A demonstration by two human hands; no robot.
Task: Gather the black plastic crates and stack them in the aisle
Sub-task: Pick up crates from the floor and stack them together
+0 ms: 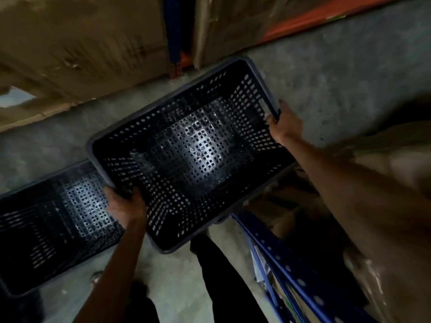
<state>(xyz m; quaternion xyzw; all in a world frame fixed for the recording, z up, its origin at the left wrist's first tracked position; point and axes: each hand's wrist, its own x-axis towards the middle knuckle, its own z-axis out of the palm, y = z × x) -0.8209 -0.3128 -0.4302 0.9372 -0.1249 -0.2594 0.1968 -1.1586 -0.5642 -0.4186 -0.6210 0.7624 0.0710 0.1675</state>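
Note:
I hold a black perforated plastic crate (191, 150) in the air above the concrete aisle floor, its open side facing me. My left hand (126, 206) grips its near left rim. My right hand (283, 123) grips the handle slot on its far right end. A second black crate (53, 224) sits on the floor at the lower left, open side up, and its right corner is hidden under the held crate.
Brown cardboard boxes (81, 43) line the far side of the aisle behind a blue and orange rack post (173, 43). A blue perforated rack upright (284, 271) and more cardboard (384, 241) stand close on my right. My dark trouser legs (224, 276) are below.

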